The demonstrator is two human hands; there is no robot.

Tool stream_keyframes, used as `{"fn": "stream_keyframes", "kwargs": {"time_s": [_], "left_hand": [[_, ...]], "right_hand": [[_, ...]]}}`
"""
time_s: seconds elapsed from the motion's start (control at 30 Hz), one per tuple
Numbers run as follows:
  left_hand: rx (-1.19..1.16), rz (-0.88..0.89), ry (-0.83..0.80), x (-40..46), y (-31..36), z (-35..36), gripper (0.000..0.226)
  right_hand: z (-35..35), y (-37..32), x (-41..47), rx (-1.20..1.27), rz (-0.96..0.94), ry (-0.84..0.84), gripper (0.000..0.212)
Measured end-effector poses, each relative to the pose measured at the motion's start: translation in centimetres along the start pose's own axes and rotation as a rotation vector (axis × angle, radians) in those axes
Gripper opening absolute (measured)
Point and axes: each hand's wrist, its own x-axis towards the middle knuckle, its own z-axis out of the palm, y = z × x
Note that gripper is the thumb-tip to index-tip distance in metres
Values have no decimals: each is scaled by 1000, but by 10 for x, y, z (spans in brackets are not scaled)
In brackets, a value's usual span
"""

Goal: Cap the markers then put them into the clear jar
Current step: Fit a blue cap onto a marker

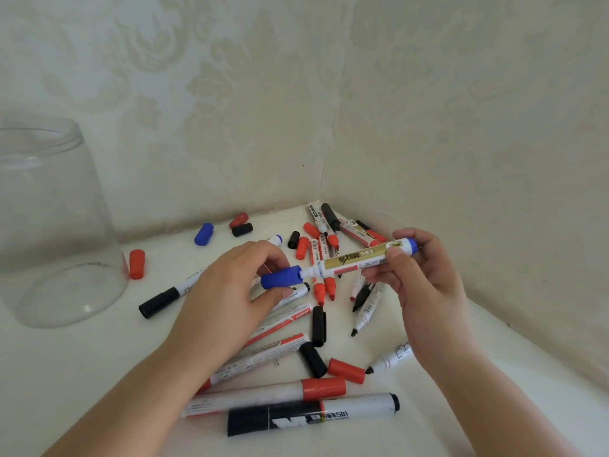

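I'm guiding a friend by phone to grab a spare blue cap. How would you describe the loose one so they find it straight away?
Start at the clear jar on the left, then look right along the foot of the wall. The blue cap lies there on the white table, left of a red cap and a black cap. It is the only blue cap lying loose; the other is in the left hand.

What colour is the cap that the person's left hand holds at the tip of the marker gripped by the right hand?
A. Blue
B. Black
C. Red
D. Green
A: the left hand holds a blue cap against the tip of the gold-labelled marker, whose other end the right hand grips.
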Motion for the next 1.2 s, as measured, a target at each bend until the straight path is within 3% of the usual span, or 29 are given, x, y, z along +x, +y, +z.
{"fn": "stream_keyframes", "kwargs": {"time_s": [0.13, 0.3, 0.6, 0.73, 0.87, 0.97, 1.1, 1.2], "left_hand": [[13, 46, -69, -1, 2, 0, 21], [24, 86, -136, -4, -2, -5, 49], [-91, -1, -254, -12, 18, -11, 38], [-117, -7, -261, -14, 18, -10, 45], [-91, -58, -221, -8, 6, -14, 24], [-41, -91, -118, -4, -6, -18, 23], [64, -233, 109, 3, -27, -25, 41], [117, -276, 141, 4, -36, -24, 27]], "right_hand": [[3, 0, -2, -30, 54, -107, 8], [-5, -1, 1, -176, 107, -218, 17], [-8, 2, -5, -98, 103, -285, 25], [-8, 1, -6, -100, 80, -301, 26], [-1, 3, -6, -133, 98, -332, 13], [5, -2, -5, -223, 106, -378, 16], [21, -8, 8, -552, 51, -517, 29], [36, -11, 22, -746, -19, -631, 31]]}}
